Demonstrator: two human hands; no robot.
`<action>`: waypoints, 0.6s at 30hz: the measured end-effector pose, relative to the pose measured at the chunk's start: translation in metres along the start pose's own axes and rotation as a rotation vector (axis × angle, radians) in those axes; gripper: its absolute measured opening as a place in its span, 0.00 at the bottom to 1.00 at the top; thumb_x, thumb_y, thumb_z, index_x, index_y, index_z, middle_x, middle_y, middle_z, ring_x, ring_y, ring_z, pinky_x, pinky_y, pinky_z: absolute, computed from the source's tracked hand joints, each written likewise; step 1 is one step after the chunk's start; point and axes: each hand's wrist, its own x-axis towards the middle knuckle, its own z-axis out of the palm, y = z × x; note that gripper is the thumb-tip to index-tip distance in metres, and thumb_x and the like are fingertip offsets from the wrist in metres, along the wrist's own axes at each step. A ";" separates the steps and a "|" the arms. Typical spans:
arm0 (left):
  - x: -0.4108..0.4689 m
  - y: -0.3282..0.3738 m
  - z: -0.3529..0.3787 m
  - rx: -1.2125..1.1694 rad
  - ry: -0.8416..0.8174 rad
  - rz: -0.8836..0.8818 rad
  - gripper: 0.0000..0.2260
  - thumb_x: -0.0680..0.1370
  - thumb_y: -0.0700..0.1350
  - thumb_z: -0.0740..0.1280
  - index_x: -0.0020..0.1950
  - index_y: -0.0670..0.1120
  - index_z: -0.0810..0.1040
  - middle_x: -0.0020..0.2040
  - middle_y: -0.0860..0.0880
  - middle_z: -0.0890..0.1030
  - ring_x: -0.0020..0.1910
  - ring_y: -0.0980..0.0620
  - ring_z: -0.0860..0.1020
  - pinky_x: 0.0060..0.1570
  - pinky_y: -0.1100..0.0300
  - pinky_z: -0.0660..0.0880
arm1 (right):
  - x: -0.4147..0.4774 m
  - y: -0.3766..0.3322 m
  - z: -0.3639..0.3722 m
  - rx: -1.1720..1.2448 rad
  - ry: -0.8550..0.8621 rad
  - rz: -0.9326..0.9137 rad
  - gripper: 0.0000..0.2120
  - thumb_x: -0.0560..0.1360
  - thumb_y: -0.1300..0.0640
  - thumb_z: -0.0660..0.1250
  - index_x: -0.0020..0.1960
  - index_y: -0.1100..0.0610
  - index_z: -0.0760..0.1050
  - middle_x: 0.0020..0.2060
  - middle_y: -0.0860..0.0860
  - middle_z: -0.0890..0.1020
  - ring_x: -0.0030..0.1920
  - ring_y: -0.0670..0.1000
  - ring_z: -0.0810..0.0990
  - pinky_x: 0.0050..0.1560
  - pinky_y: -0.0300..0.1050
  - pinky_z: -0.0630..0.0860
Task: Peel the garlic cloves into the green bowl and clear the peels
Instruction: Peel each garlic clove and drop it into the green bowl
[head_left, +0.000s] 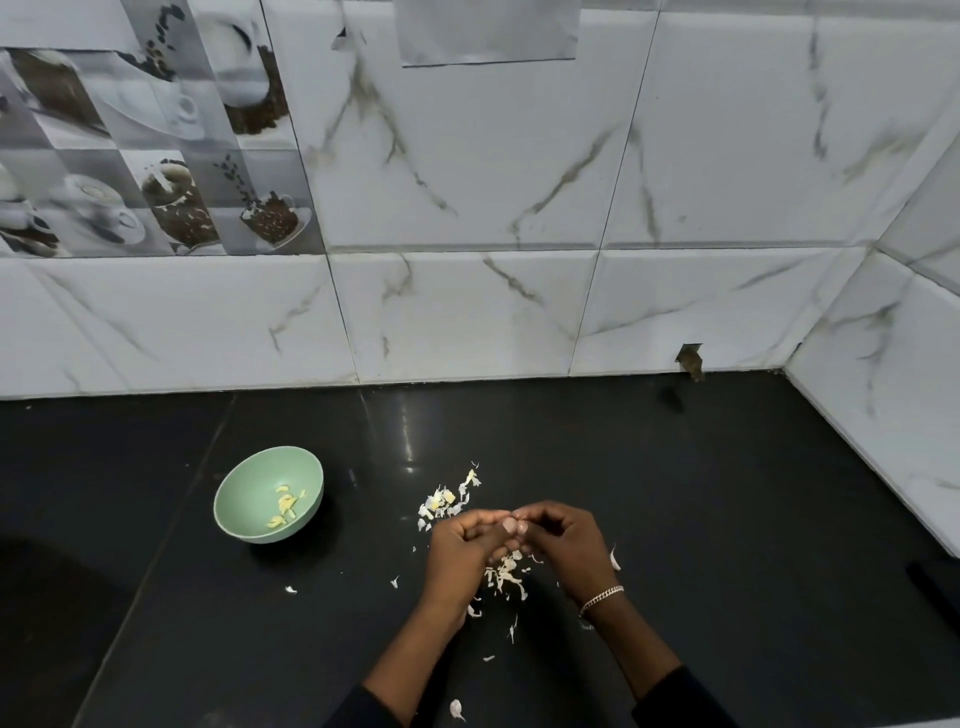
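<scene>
The black worktop is the big risk to the clearing step. Peels lie over a wide patch of it, and the far flecks are thin and light. A quick sweep or a draught from a sleeve would likely push them further off instead of gathering them.

The bowl sits well to the left of the hands, with a few peeled cloves in its bottom. Each finished clove has to cross open worktop to reach it, so a careless toss could miss or bounce off the rim. Skin stuck to damp fingers could also drop in with the garlic.

The left hand and right hand meet just above the worktop. Both have their fingers curled in, and their tips pinch one small pale clove between them. The grip is tight and small, and most of the clove is hidden, so I cannot tell how much skin is left on it. A slick, half-bared clove could squirt out of such a pinch and roll away.

The main heap of peels lies right under the hands, with a second heap just beyond them.

A loose clove lies beside the right wrist and another near the front edge. Both look much like the peels and could be swept away with them.
</scene>
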 end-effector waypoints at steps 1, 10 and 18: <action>-0.001 0.003 -0.002 0.032 0.012 0.024 0.04 0.75 0.34 0.74 0.49 0.37 0.85 0.41 0.37 0.86 0.39 0.49 0.85 0.39 0.64 0.78 | 0.000 0.000 0.002 -0.020 -0.001 -0.009 0.03 0.74 0.69 0.73 0.47 0.63 0.84 0.39 0.58 0.86 0.38 0.52 0.85 0.40 0.43 0.81; 0.000 0.010 -0.019 0.526 0.144 0.258 0.07 0.73 0.37 0.76 0.43 0.50 0.86 0.36 0.55 0.85 0.37 0.61 0.83 0.40 0.66 0.78 | -0.002 -0.007 0.023 -0.479 0.000 -0.139 0.02 0.74 0.53 0.74 0.44 0.51 0.85 0.37 0.44 0.85 0.38 0.44 0.83 0.42 0.40 0.79; 0.000 0.006 -0.029 0.729 0.109 0.364 0.08 0.74 0.39 0.74 0.45 0.53 0.85 0.40 0.58 0.83 0.41 0.59 0.81 0.43 0.59 0.80 | 0.001 -0.013 0.034 -0.556 0.018 -0.083 0.05 0.71 0.57 0.73 0.37 0.54 0.81 0.29 0.48 0.81 0.29 0.41 0.76 0.33 0.35 0.72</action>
